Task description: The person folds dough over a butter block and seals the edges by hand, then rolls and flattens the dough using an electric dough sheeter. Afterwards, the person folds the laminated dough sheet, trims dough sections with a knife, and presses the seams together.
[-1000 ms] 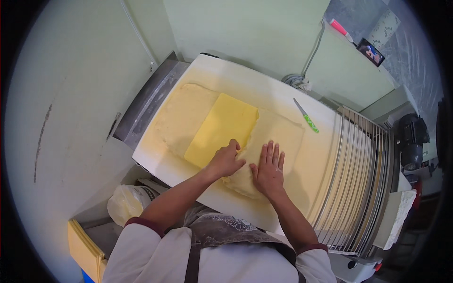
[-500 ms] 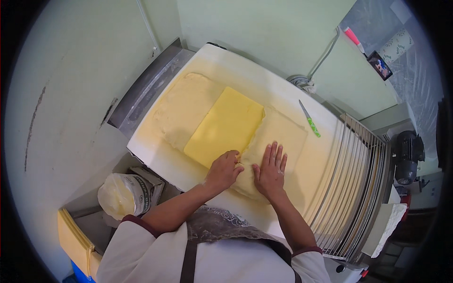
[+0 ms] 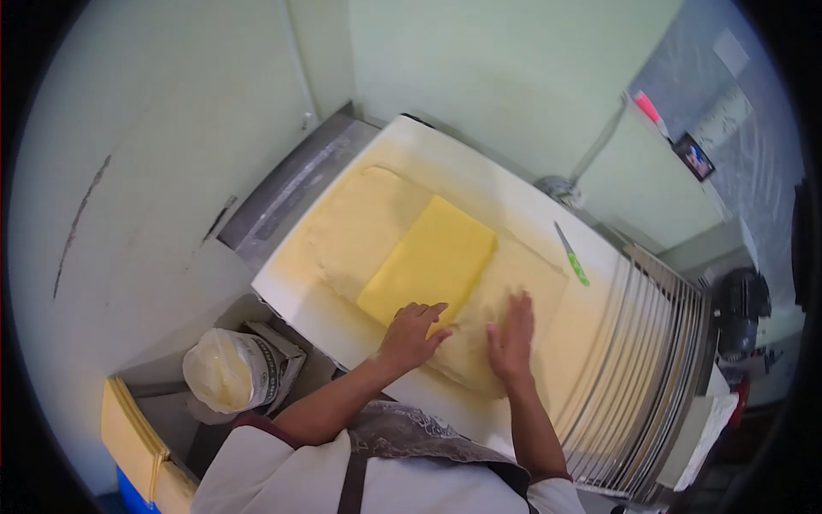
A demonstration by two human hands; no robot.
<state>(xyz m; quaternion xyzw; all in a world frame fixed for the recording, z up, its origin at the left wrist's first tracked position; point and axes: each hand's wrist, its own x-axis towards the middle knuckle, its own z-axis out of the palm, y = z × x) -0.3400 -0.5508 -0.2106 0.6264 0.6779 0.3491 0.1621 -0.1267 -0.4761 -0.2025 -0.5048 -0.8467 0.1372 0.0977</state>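
Note:
A pale sheet of dough [image 3: 360, 227] lies spread on the white worktop [image 3: 295, 244]. On its middle rests a flat yellow slab that looks like butter [image 3: 432, 257], with more dough on its right side. My left hand [image 3: 409, 338] is over the slab's near corner, at the dough's edge, index finger stretched and thumb apart, with nothing seen in it. Over the right part of the dough is my right hand [image 3: 512, 338], fingers extended, thumb apart, slightly blurred. Whether it touches the dough is unclear.
A green-handled knife [image 3: 572, 255] lies beyond the dough. Stacked wire racks [image 3: 629, 368] cover the right end. Left of me stand an open bucket [image 3: 224, 373] and a yellow bin [image 3: 128, 428]. A phone [image 3: 693, 157] hangs at the upper right.
My left hand has let go of the dough edge it was pinching, and its fingers have spread. The right hand, flat on the dough before, has turned onto its side. The whole view has shifted slightly.

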